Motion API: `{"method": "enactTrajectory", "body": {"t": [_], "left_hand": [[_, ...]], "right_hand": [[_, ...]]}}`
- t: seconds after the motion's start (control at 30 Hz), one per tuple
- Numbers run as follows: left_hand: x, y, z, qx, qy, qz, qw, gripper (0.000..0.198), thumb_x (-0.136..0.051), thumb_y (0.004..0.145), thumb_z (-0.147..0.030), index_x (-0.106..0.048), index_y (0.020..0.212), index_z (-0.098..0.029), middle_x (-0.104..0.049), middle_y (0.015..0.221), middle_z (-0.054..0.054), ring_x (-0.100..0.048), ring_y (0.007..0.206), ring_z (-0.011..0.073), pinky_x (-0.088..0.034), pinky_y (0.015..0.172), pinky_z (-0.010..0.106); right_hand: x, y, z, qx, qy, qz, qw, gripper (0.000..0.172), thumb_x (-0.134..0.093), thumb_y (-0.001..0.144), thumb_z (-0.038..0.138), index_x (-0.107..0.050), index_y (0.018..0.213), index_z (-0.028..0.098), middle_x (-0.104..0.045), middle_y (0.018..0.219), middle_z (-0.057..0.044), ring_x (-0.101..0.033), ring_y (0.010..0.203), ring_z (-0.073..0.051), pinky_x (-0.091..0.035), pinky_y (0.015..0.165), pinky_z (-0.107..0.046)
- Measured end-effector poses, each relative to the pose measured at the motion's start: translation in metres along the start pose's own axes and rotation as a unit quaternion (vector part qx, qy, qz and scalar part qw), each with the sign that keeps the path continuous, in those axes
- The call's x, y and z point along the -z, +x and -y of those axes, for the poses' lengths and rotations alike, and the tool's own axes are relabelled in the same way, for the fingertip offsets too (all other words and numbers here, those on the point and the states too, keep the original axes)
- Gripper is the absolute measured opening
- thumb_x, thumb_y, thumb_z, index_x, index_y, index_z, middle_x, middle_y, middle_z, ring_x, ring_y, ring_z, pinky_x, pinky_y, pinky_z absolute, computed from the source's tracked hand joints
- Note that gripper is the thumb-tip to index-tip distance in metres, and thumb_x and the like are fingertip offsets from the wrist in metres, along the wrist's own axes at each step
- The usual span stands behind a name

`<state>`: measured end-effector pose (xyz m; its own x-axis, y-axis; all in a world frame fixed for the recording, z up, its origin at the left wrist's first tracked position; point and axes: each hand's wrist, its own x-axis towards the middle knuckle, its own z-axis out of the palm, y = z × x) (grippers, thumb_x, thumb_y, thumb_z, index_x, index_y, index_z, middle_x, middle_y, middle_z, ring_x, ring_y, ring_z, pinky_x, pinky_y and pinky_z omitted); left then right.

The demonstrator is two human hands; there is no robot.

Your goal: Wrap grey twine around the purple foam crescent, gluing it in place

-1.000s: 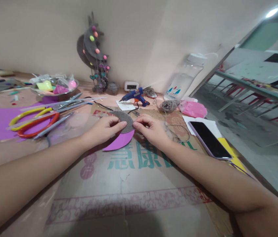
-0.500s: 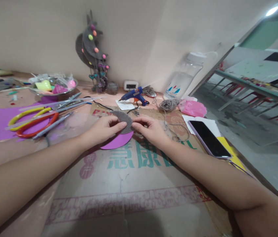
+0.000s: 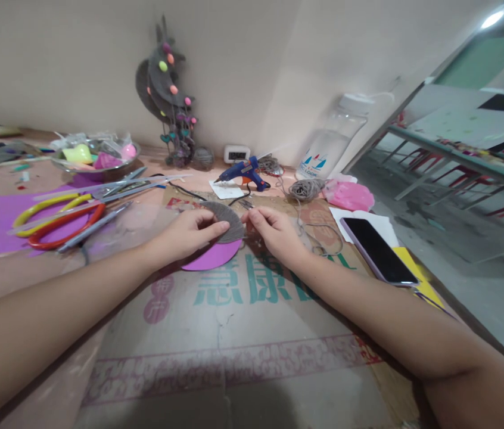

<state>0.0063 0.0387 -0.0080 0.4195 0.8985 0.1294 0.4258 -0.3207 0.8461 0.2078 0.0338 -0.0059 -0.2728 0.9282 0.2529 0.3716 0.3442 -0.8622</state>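
Observation:
My left hand (image 3: 196, 232) grips a rounded grey piece (image 3: 229, 221) with a finely lined, yarn-like surface, thumb on top and fingers behind. A smooth purple curved part (image 3: 214, 256) shows below the grey, above the cardboard. Just off the grey piece's right edge, my right hand (image 3: 274, 232) has thumb and forefinger pinched together. Whatever lies between those fingertips is too small to make out. Loose grey yarn (image 3: 323, 238) loops on the cardboard beside the right wrist, running from a yarn ball (image 3: 306, 189).
A printed cardboard sheet (image 3: 234, 333) lies under my arms. Behind are a blue glue gun (image 3: 245, 173), a small clock (image 3: 236, 155) and a water bottle (image 3: 332, 143). Scissors (image 3: 67, 220) and a metal bowl (image 3: 95, 170) are left; a phone (image 3: 379, 251) lies right.
My right hand has shifted slightly off the grey piece's edge, its thumb and forefinger now pinched a little higher. The left hand keeps its grip in the same place.

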Motion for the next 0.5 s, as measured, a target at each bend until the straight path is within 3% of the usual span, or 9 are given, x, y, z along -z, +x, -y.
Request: {"method": "enactTrajectory", "body": {"t": [0.13,0.27,0.43,0.5], "left_hand": [[0.0001,0.0004,-0.0003,-0.002,-0.006,0.006,1.000,0.035,-0.051,0.082,-0.045,-0.055,0.064,-0.015,-0.051,0.062,-0.002,-0.045,0.058,0.0109,-0.034,0.053,0.023],[-0.0003,-0.0004,0.0001,0.000,-0.002,0.014,1.000,0.034,-0.050,0.081,-0.045,-0.056,0.066,-0.015,-0.051,0.061,-0.002,-0.045,0.057,0.0107,-0.033,0.052,0.023],[-0.0004,-0.0005,-0.0002,0.007,-0.006,0.021,1.000,0.032,-0.053,0.079,-0.043,-0.057,0.065,-0.015,-0.052,0.059,-0.002,-0.045,0.055,0.0106,-0.033,0.051,0.023],[0.0011,0.0010,-0.0005,0.025,-0.017,-0.007,1.000,0.031,-0.055,0.078,-0.042,-0.054,0.061,-0.016,-0.050,0.057,-0.003,-0.044,0.053,0.0102,-0.032,0.050,0.023]], "right_hand": [[0.0001,0.0004,0.0006,0.012,0.011,-0.019,1.000,0.023,-0.053,0.086,0.036,-0.066,0.088,0.017,-0.056,0.067,0.001,-0.051,0.059,-0.010,-0.040,0.055,-0.022],[-0.0015,-0.0002,-0.0001,0.021,0.025,-0.020,0.999,0.019,-0.060,0.081,0.034,-0.066,0.086,0.017,-0.061,0.070,0.001,-0.051,0.059,-0.010,-0.042,0.055,-0.023],[-0.0037,-0.0015,-0.0023,0.014,0.025,-0.010,1.000,0.018,-0.060,0.081,0.035,-0.063,0.082,0.018,-0.058,0.066,0.002,-0.050,0.055,-0.009,-0.040,0.053,-0.023],[-0.0013,-0.0005,-0.0010,0.025,0.032,-0.041,0.998,0.018,-0.057,0.084,0.035,-0.059,0.080,0.018,-0.054,0.065,0.003,-0.047,0.055,-0.009,-0.039,0.053,-0.022]]}}
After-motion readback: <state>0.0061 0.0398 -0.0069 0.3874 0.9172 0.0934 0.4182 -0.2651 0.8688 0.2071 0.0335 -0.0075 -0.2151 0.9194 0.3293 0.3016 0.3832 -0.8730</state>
